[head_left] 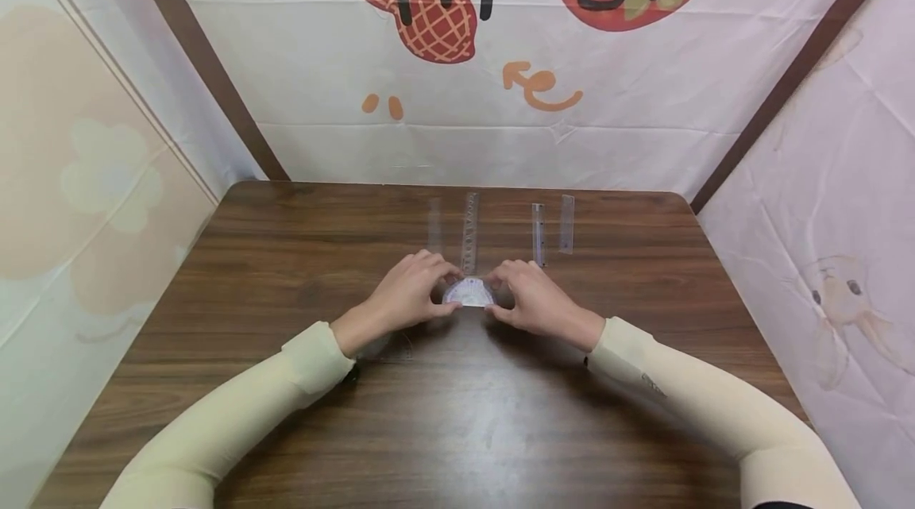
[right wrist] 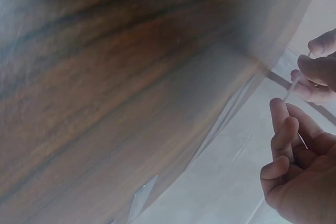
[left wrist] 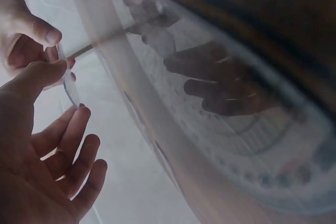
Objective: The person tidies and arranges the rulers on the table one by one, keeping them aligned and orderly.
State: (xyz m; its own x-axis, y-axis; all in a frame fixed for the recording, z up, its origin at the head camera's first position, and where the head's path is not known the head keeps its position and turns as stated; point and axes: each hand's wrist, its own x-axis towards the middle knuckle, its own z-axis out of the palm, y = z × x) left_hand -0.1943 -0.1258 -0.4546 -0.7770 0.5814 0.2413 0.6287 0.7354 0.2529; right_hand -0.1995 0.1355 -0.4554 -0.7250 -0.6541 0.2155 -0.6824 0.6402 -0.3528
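A clear protractor point(head_left: 469, 292) is held between both hands above the table, tilted with its curved edge away from me. My left hand point(head_left: 413, 288) pinches its left end, the thumb at the near straight edge and a finger at the curve. On the opposite end, the right hand point(head_left: 532, 298) pinches it the same way. The left wrist view shows the protractor point(left wrist: 69, 85) nearly edge-on between the two hands. Close to that camera, blurred, a clear plastic piece with rows of round holes point(left wrist: 252, 142) lies on the table; the head view shows little of it beneath the left wrist.
Behind the hands, several clear rulers lie lengthwise: one with a wavy pattern point(head_left: 469, 231), a faint one point(head_left: 435, 223) left of it, and a narrow one point(head_left: 538, 235) and a short one point(head_left: 567, 223) to the right. Printed cloth walls point(head_left: 486, 152) enclose the brown table point(head_left: 629, 279).
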